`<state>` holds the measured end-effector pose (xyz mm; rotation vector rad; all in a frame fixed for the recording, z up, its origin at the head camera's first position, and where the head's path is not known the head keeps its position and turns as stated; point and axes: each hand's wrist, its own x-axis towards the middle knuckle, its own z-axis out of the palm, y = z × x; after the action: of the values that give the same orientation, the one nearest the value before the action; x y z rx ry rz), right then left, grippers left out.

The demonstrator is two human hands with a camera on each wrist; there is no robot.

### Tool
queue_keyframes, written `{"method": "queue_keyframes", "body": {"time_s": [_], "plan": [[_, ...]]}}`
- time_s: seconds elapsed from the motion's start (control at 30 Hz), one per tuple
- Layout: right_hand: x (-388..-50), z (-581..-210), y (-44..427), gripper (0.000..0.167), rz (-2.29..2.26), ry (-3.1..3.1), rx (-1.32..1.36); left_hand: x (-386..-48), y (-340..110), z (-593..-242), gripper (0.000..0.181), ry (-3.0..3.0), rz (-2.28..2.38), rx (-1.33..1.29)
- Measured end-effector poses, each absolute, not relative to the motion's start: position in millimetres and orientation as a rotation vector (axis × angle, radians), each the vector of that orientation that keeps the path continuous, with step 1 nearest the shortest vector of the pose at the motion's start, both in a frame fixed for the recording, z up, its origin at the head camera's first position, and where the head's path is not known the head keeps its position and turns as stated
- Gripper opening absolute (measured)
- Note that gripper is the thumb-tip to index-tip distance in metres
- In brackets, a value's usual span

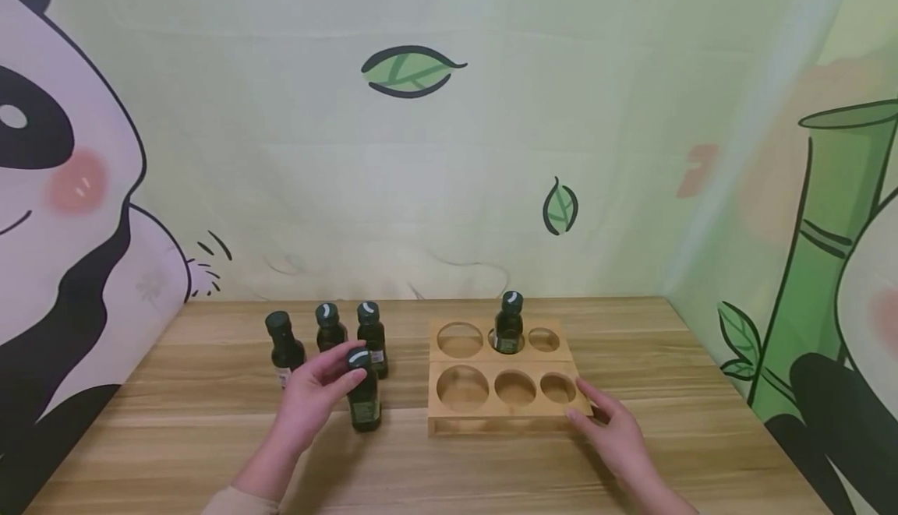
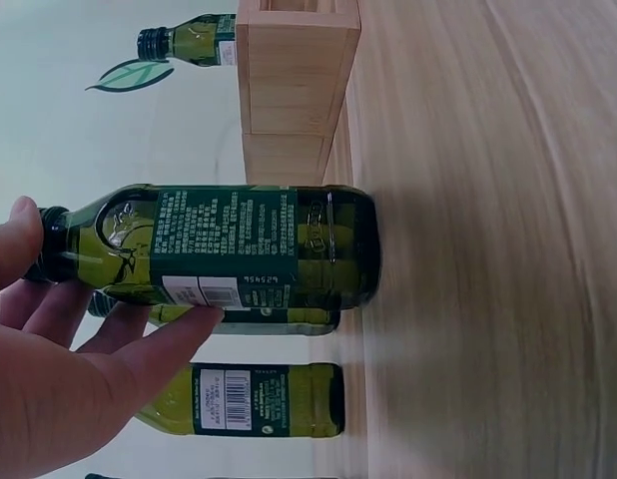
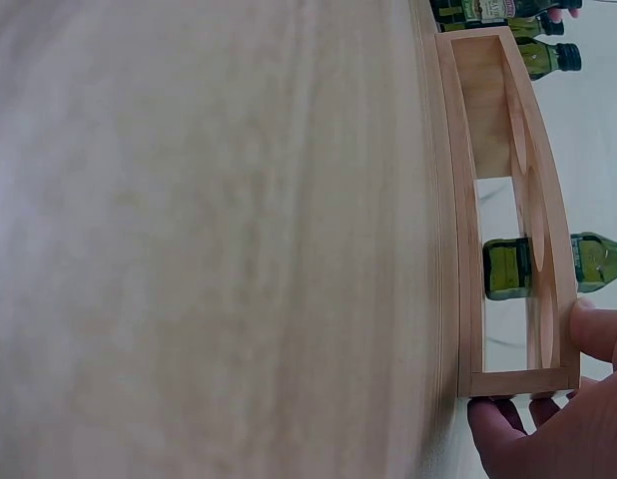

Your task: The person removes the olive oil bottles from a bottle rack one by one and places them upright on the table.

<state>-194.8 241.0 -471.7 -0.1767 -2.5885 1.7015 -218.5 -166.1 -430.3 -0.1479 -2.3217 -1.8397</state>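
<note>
My left hand (image 1: 317, 392) pinches a dark green glass bottle (image 2: 229, 244) by its black-capped neck, between thumb and fingers. The bottle stands roughly upright left of the wooden rack (image 1: 471, 411); whether its base touches the table I cannot tell. At the rack's right front corner, my right hand (image 1: 617, 431) grips the wood, its thumb (image 3: 598, 329) on the top board and fingers at the end. One bottle (image 1: 510, 322) sits in the rack's back middle hole. The other round holes, of differing sizes, hold nothing.
Behind my left hand stand three more bottles: one at the left (image 1: 281, 343), one in the middle (image 1: 328, 328), partly hidden, and one at the right (image 1: 372, 336). A printed cloth backdrop (image 1: 316, 188) rises behind the wood-grain table (image 1: 519, 476).
</note>
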Motion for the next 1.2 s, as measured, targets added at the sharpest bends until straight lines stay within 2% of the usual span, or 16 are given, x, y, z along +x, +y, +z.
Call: {"method": "queue_keyframes", "body": {"time_s": [0.33,0.6,1.2], "plan": [[-195.0,-471.8,241.6,0.061,1.707,-2.595,-0.182,-217.1,-166.4,-430.7,0.043,-2.377,-1.733,-0.186],[-195.1,-472.0,241.6,0.06,1.691,-2.592,-0.18,-215.7,-168.2,-430.8,0.058,-2.42,-1.712,-0.154],[-194.5,-472.7,240.8,0.059,1.675,-2.574,-0.166,-187.1,-181.2,-420.1,0.058,-2.468,-1.525,-0.179]]}}
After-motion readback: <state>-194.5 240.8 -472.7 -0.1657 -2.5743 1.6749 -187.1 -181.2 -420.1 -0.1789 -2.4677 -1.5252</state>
